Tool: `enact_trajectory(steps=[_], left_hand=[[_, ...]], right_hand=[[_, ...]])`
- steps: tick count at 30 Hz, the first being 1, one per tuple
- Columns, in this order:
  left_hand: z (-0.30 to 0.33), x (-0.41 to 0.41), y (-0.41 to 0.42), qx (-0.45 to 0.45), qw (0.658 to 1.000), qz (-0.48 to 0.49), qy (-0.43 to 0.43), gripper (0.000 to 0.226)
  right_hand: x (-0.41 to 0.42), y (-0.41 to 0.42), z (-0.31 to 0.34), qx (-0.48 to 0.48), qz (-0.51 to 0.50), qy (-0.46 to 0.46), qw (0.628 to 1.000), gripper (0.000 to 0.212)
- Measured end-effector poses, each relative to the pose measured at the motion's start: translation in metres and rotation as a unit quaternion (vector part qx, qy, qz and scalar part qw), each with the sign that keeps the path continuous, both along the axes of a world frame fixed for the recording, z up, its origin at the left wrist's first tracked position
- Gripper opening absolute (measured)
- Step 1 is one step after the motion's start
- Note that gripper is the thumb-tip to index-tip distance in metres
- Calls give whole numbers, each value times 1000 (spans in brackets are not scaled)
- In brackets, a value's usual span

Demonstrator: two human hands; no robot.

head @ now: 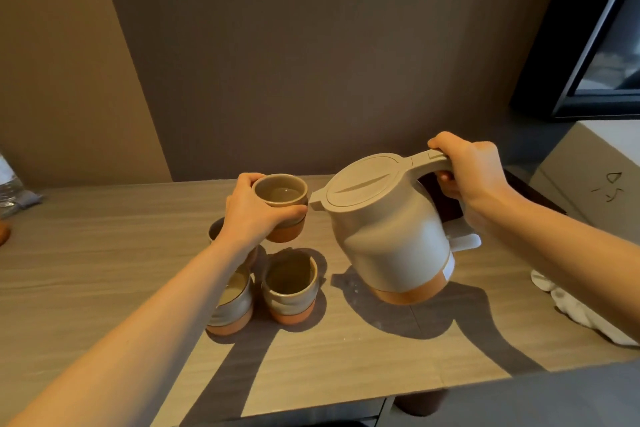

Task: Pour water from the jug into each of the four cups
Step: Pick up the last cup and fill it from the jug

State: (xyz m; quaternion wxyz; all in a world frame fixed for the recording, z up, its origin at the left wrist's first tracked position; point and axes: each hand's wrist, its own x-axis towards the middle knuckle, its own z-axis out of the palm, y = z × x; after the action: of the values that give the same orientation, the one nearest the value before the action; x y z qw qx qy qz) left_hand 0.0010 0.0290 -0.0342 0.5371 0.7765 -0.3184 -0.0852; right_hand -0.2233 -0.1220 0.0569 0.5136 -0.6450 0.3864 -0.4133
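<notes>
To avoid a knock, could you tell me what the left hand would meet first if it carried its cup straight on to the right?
Probably the jug's spout, beside the held cup in the left hand; depth is uncertain.

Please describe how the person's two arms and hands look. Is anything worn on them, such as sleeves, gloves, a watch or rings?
Both forearms are bare as far as the picture shows: no sleeve reaches into view. The left hand and the right hand wear no gloves. No watch or bracelet shows at either wrist, and no ring on the fingers that can be seen. Some fingers are hidden, so a ring there cannot be ruled out.
</notes>
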Motion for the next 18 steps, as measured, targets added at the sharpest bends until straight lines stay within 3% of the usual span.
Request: enact_trajectory(steps=[10,18], left_hand=[[-21,24,-40,198,978,-59,-29,78],[-32,24,-40,267,954,-95,-94,89]], right_hand=[[4,-20,-25,7,1,21,1000,27],[5,-27,-34,3,-3,33,999,28]])
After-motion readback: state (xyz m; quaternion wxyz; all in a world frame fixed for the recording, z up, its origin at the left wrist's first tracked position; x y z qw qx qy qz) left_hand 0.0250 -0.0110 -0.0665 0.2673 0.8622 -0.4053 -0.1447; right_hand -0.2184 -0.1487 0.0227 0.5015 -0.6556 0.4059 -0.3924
